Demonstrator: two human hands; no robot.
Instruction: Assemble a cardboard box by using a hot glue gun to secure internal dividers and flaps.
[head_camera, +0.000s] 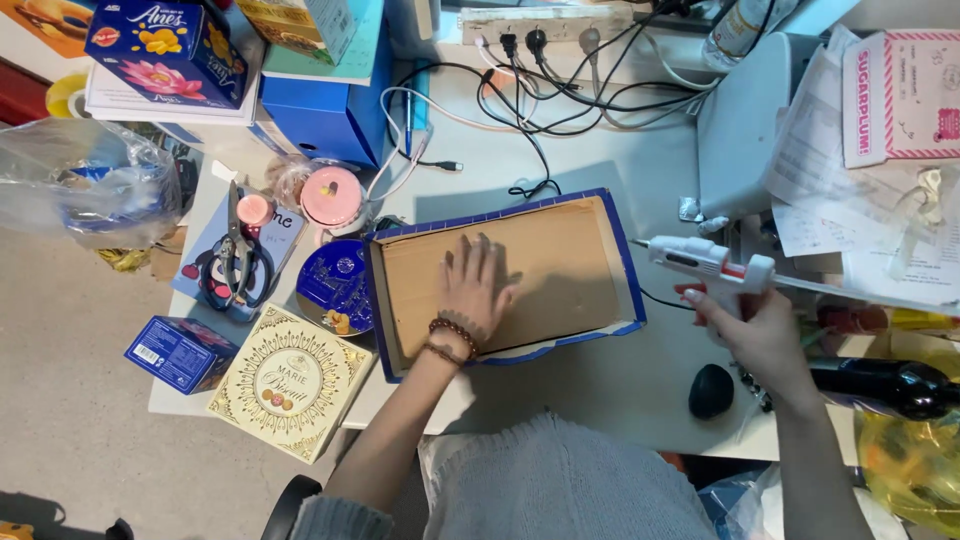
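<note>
Your left hand (472, 290) lies flat, fingers (487, 258) spread open, pressing on the brown card (560, 265) inside the shallow blue-edged box (628, 262). The box sits in the middle of the surface (600, 375), tilted a little, with its near edge close to the surface's front. Your right hand (752, 335) is closed around the grip of the white glue gun (705, 262), held just to the right of the box with the nozzle pointing left toward the box's right wall.

Risks, as I judge them: the nozzle is likely hot and your left fingertips are not far from where it points, so bringing it in over the card could burn them. The gun's cord appears to trail off to the right among loose papers (830, 190); a tug could drag them or jerk the gun off line. A dark oval object (711, 391) and a dark bottle (890, 385) lie near your right wrist and elbow, and a backward sweep could knock them. If your left palm lifts, the card may spring up or shift. Scissors (237, 255) and a round tin (338, 285) crowd the box's left side, leaving little room to slide it.
</note>
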